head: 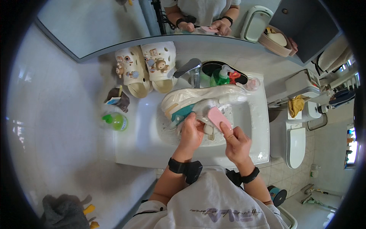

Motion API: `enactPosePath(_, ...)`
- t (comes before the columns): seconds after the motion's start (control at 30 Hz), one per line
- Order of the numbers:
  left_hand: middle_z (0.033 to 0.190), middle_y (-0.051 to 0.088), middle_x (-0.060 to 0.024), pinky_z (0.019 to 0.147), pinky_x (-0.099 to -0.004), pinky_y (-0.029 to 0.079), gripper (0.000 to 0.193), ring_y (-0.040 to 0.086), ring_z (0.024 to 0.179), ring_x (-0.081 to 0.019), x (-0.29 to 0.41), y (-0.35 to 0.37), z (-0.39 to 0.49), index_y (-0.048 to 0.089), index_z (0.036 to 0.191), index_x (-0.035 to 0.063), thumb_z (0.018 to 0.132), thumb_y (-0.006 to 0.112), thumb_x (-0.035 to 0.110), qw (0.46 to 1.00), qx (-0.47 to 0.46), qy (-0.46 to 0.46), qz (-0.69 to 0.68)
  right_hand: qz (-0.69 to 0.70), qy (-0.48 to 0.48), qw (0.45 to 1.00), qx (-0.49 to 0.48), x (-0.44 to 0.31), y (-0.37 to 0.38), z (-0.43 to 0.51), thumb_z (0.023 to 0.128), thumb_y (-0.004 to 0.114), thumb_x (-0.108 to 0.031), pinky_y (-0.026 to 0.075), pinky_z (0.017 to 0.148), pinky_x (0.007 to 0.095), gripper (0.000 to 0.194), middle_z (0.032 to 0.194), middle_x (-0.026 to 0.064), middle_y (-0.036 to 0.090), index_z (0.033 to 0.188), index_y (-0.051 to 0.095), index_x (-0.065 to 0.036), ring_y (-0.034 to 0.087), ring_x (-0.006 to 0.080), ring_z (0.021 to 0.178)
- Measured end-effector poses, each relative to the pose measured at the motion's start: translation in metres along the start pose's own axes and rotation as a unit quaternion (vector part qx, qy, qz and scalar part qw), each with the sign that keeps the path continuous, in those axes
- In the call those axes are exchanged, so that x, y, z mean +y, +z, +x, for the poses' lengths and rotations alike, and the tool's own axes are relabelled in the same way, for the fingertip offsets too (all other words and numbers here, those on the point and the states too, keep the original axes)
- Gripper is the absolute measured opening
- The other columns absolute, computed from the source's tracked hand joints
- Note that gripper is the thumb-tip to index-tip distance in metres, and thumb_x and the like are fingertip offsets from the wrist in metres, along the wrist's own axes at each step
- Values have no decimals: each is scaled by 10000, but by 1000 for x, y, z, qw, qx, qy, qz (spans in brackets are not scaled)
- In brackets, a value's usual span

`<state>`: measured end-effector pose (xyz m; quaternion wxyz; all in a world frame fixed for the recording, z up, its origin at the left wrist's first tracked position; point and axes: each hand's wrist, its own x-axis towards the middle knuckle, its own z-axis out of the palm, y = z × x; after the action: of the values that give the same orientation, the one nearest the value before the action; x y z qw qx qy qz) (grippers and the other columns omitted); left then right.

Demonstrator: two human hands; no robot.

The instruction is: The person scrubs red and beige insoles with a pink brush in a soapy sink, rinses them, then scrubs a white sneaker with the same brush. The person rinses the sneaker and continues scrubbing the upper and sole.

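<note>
A wet white sneaker (204,96) with a teal heel panel lies on its side over the washbasin (137,148), its pale sole towards the faucet. My left hand (192,133) grips it by the near edge of the heel. In my right hand (238,141) is a pink-backed scrubbing brush (218,118), held against or just over the shoe's mesh upper; the bristles are hidden beneath it. Foamy, cloudy water (168,136) stands in the basin below. A small pale object with a loop (210,131) shows between my hands, partly covered.
Cream clogs (145,68) stand left of the faucet (195,73). Behind the sneaker are a black insole (211,67) and a green pump bottle (221,77). Another green bottle (118,121) and a brown pouch (119,98) sit at the left. A toilet (296,147) is at right.
</note>
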<state>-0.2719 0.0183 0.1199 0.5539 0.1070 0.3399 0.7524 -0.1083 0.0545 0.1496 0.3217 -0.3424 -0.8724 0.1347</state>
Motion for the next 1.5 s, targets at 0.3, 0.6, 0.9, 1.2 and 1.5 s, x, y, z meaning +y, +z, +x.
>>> enactPosePath(0.3,1179,602,-76,982,-387,446,466,567,1116,-206,-12,18,-6,554,1206,39,1023,321,398,997,6,47,-67,-100,-92,989,57,-8,-6,11,623,621,-43,421,432,288,691,685,-11,403,1274,667,-273,453,143,467)
enactPosePath(0.6,931,592,-39,792,-329,493,341,590,859,-164,-15,28,-7,550,972,71,996,321,322,997,33,22,-71,-70,-78,995,2,-5,0,4,632,606,-9,460,482,331,643,667,23,418,1233,687,-222,514,195,525)
enactPosePath(0.9,1233,575,-120,1001,-386,422,533,543,1158,-234,-20,13,-13,493,1254,10,1008,290,438,995,24,-37,-93,-37,-72,996,32,-11,-6,13,692,628,10,477,470,347,606,657,25,481,1252,682,-215,538,207,496)
enactPosePath(1.2,1121,607,-92,922,-408,492,456,599,1029,-243,-31,10,-16,534,1138,87,972,342,466,995,4,-32,-97,-49,-53,997,-23,-9,-3,3,681,639,-45,466,463,341,621,675,15,486,1271,668,-234,524,192,499)
enactPosePath(1.5,1106,592,-74,935,-383,465,487,580,1036,-217,-29,8,-16,511,1160,53,965,342,466,994,4,-47,-101,-39,-57,997,24,-13,-4,2,672,622,-3,467,456,336,616,650,16,447,1252,681,-201,507,189,482)
